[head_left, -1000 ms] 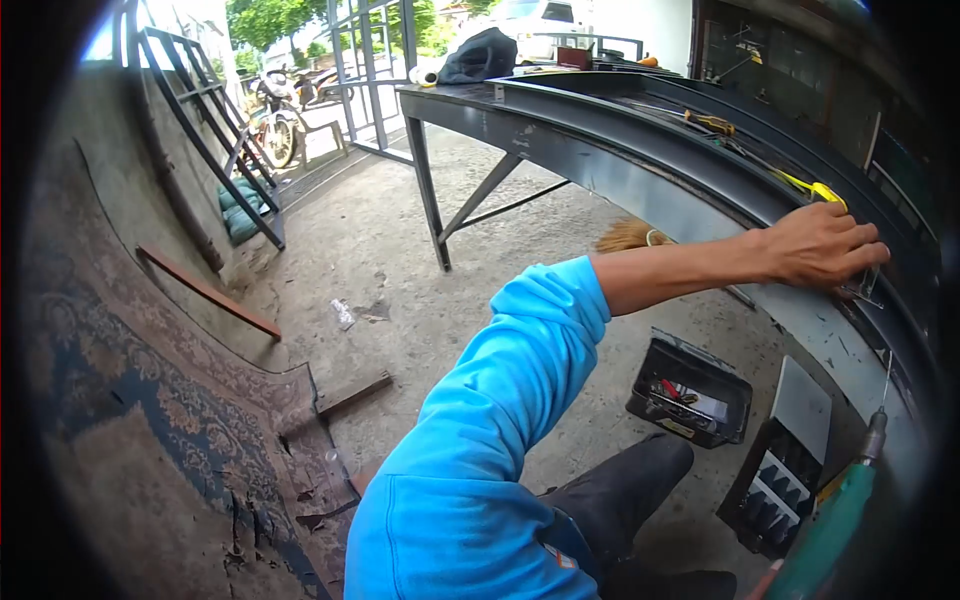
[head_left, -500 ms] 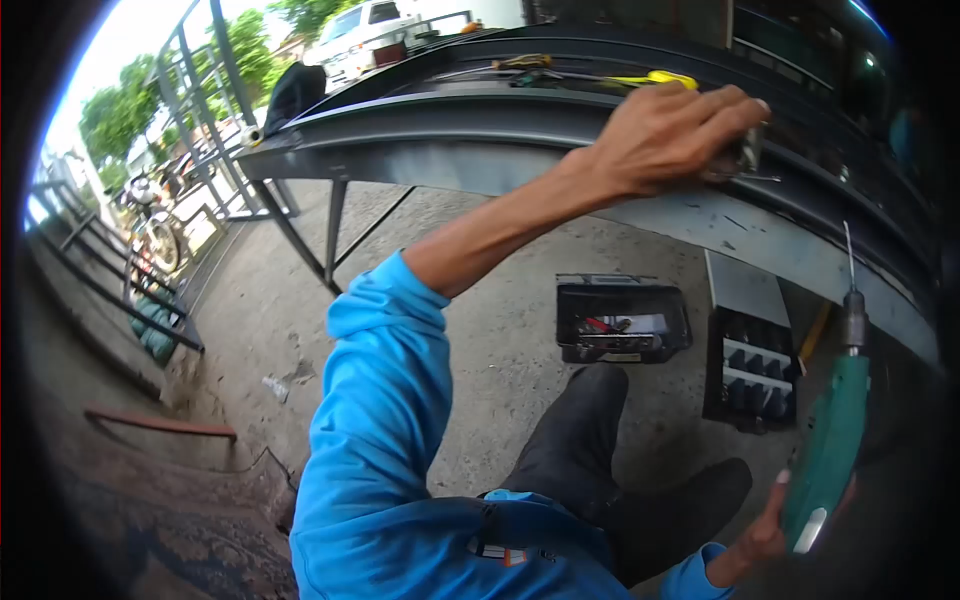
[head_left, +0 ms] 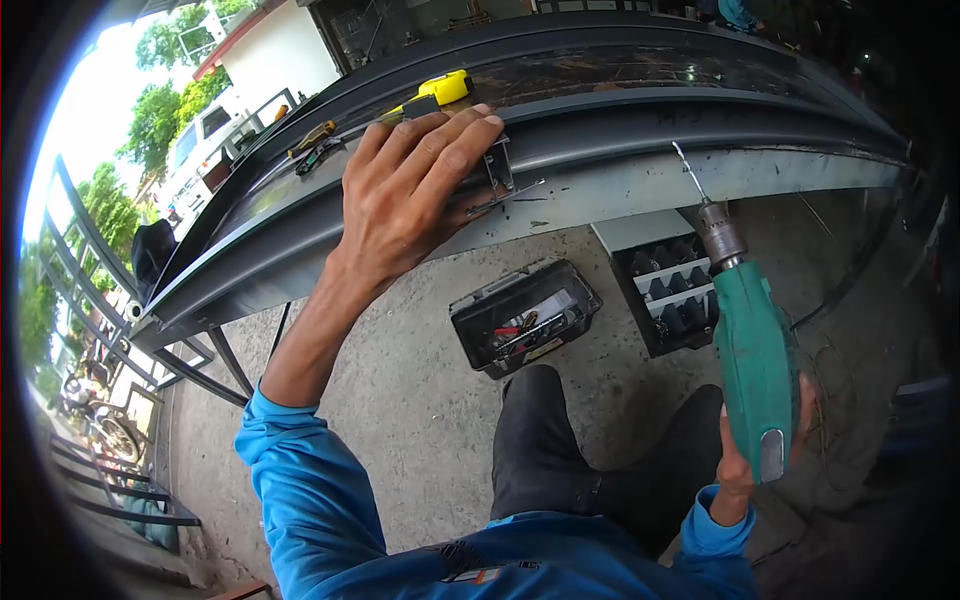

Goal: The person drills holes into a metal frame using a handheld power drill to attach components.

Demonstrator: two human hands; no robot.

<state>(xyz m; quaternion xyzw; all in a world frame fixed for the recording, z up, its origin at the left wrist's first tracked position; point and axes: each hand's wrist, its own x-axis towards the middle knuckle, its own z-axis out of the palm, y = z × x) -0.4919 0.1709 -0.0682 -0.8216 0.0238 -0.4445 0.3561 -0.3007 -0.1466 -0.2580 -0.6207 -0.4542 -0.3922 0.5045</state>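
Low on the right, the right hand (head_left: 736,462) grips a green-bodied power drill (head_left: 752,350), bit angled toward the dark metal rail (head_left: 600,137). Farther left, the left hand (head_left: 395,205) reaches forward, fingers bent at a small metal piece (head_left: 500,168), less bunched than before.

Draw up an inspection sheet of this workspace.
Surface: bench, dark top, front face scuffed.
Job's things: drill, bit toward the bench's edge, contact unclear; metal piece at the edge.
Clutter: tape measure and hand tools on the bench; open toolbox and open case on the floor.
Hands: left hand, fingers around the metal piece; right hand holding the drill.
Cables: dark cable beyond the drill, ends unclear.
Surroundings: van, motorcycle.
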